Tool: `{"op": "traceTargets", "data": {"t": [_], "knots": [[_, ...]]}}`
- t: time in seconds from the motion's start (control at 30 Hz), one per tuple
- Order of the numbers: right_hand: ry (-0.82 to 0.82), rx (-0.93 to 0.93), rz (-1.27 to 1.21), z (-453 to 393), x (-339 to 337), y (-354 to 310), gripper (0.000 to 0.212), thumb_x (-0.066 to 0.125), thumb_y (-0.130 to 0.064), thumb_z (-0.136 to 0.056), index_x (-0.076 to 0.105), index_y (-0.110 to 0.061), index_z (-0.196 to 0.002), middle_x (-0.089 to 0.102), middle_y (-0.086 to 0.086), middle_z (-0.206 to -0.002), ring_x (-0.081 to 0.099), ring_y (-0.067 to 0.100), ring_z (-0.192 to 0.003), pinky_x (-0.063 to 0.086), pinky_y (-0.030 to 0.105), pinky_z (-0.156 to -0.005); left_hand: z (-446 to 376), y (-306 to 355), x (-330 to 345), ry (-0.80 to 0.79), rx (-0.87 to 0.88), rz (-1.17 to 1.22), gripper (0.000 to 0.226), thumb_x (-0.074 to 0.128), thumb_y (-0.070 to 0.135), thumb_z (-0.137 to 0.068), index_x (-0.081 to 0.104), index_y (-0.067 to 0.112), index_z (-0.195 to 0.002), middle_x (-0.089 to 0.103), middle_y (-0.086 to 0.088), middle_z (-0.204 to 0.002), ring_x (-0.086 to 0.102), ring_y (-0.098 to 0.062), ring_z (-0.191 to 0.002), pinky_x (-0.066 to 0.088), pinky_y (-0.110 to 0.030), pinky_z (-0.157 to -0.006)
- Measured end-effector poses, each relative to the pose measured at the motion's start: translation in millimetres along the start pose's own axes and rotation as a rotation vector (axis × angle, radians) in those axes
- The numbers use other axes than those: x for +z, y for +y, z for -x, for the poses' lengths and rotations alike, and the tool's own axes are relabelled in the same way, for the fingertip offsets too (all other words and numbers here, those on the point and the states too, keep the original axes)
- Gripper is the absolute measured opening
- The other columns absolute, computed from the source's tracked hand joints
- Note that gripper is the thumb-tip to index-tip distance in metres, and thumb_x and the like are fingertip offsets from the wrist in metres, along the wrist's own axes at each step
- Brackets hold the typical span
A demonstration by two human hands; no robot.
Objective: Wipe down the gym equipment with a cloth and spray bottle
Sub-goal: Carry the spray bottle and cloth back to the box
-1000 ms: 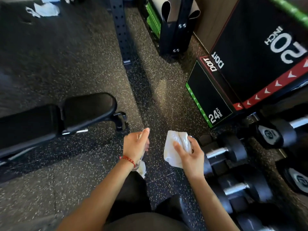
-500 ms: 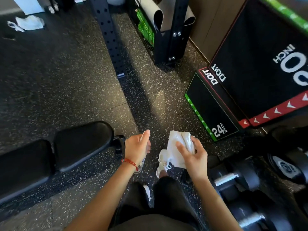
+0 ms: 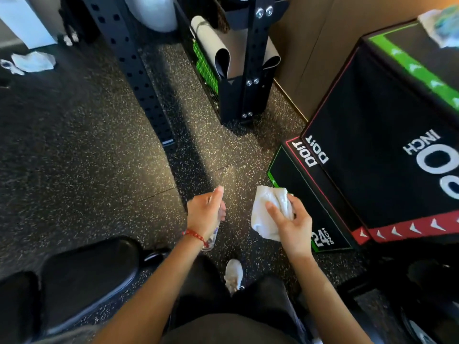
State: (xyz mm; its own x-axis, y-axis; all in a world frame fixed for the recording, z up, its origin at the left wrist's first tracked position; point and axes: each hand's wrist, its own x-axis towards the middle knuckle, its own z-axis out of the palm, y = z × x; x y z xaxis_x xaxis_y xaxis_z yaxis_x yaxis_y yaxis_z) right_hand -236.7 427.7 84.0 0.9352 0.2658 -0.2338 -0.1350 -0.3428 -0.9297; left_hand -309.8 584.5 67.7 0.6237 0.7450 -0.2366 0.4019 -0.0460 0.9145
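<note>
While the padded bench (image 3: 82,281) fills the lower left corner, its rounded end stops just short of the person's left forearm, and a wide stretch of speckled rubber floor (image 3: 74,150) lies open above it up to a crumpled white rag (image 3: 33,62) near the far left edge. A black perforated upright (image 3: 134,70) runs down from the top and ends on the floor left of centre, with a black storage rack (image 3: 238,70) just to its right; a bare strip of floor passes between them toward the hands. The left hand (image 3: 205,216) is curled around a clear spray bottle (image 3: 213,238), whose base shows below the wrist. Near it but apart, the right hand (image 3: 289,223) grips a bunched white cloth (image 3: 267,212), thumb across the front. A white shoe (image 3: 234,273) shows below, between the hands. At the right, a black plyo box (image 3: 377,150) stands with its lower corner just beside the cloth hand, closing off that side.
</note>
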Motion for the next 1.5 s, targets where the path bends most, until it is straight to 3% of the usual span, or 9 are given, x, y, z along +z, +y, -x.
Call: {"op": "traceTargets", "data": {"t": [0.17,0.27,0.4,0.6,0.73,1.03,1.23,1.33,1.5], "knots": [[0.057,0.042,-0.020,-49,-2,-10,0.051,0.066,-0.057,-0.063,0.060,-0.022,-0.100,0.065,-0.004,-0.089,0.062,0.015,-0.085,0.052,0.037,-0.079,-57,23,27,-0.023,0.025,-0.008,0.053,0.047,0.028,-0.096,0.059,0.004,-0.050,0.058,-0.009,-0.045,0.053,-0.008,-0.036,0.040,-0.012,-0.042],[0.106,0.084,-0.045,-84,2,-17,0.024,0.073,-0.039,-0.073,0.058,-0.030,-0.090,0.062,-0.008,-0.084,0.059,0.012,-0.080,0.049,0.033,-0.077,-98,40,44,-0.059,0.036,0.004,0.053,0.047,0.026,-0.096,0.060,-0.003,-0.054,0.059,-0.014,-0.049,0.052,-0.008,-0.036,0.039,-0.013,-0.041],[0.181,0.072,-0.075,-138,9,-36,0.017,0.073,-0.032,-0.077,0.056,-0.030,-0.080,0.058,-0.007,-0.076,0.053,0.010,-0.071,0.046,0.026,-0.069,-162,64,69,-0.142,0.116,0.009,0.053,0.046,0.024,-0.097,0.060,-0.004,-0.055,0.056,-0.006,-0.044,0.054,-0.006,-0.037,0.041,-0.013,-0.042],[0.376,0.080,-0.165,-221,14,-73,0.016,0.074,-0.028,-0.077,0.059,-0.032,-0.080,0.062,-0.010,-0.081,0.058,0.009,-0.078,0.049,0.034,-0.077,-259,126,113,-0.327,0.285,-0.047,0.065,0.037,0.045,-0.086,0.060,-0.004,-0.051,0.056,-0.004,-0.041,0.052,-0.005,-0.037,0.039,-0.009,-0.047],[0.510,0.125,-0.212,-256,5,-87,0.053,0.070,-0.048,-0.065,0.061,-0.020,-0.110,0.064,-0.006,-0.104,0.060,0.015,-0.099,0.050,0.042,-0.090,-303,165,146,-0.422,0.368,-0.025,0.068,0.032,0.056,-0.080,0.060,0.004,-0.047,0.059,-0.006,-0.043,0.058,-0.016,-0.046,0.047,-0.024,-0.059],[0.805,0.115,-0.276,-308,-68,-104,0.017,0.072,-0.030,-0.077,0.062,-0.025,-0.091,0.064,-0.001,-0.089,0.060,0.014,-0.083,0.051,0.038,-0.078,-322,241,255,-0.650,0.478,0.077,0.061,0.036,0.047,-0.082,0.056,0.008,-0.040,0.053,-0.006,-0.037,0.051,-0.014,-0.040,0.044,-0.029,-0.058],[0.897,0.077,-0.246,-350,-141,-102,0.015,0.072,-0.032,-0.076,0.062,-0.027,-0.087,0.060,-0.010,-0.079,0.054,0.005,-0.075,0.044,0.023,-0.072,-314,296,338,-0.711,0.562,0.152,0.063,0.031,0.051,-0.076,0.057,0.008,-0.040,0.053,-0.006,-0.039,0.052,-0.014,-0.043,0.041,-0.026,-0.057],[0.906,0.069,-0.227,-370,-176,-106,0.014,0.072,-0.033,-0.076,0.058,-0.032,-0.080,0.057,-0.012,-0.077,0.052,0.004,-0.074,0.043,0.024,-0.073,-305,322,373,-0.709,0.613,0.175,0.068,0.030,0.052,-0.076,0.057,0.000,-0.042,0.052,-0.016,-0.041,0.050,-0.012,-0.042,0.039,-0.019,-0.055],[0.899,0.099,-0.192,-401,-222,-110,0.025,0.071,-0.034,-0.077,0.058,-0.028,-0.098,0.062,-0.010,-0.095,0.058,0.010,-0.091,0.045,0.027,-0.081,-305,357,421,-0.716,0.639,0.214,0.066,0.031,0.053,-0.079,0.057,0.007,-0.040,0.054,-0.019,-0.043,0.052,-0.028,-0.047,0.046,-0.039,-0.059]]}}
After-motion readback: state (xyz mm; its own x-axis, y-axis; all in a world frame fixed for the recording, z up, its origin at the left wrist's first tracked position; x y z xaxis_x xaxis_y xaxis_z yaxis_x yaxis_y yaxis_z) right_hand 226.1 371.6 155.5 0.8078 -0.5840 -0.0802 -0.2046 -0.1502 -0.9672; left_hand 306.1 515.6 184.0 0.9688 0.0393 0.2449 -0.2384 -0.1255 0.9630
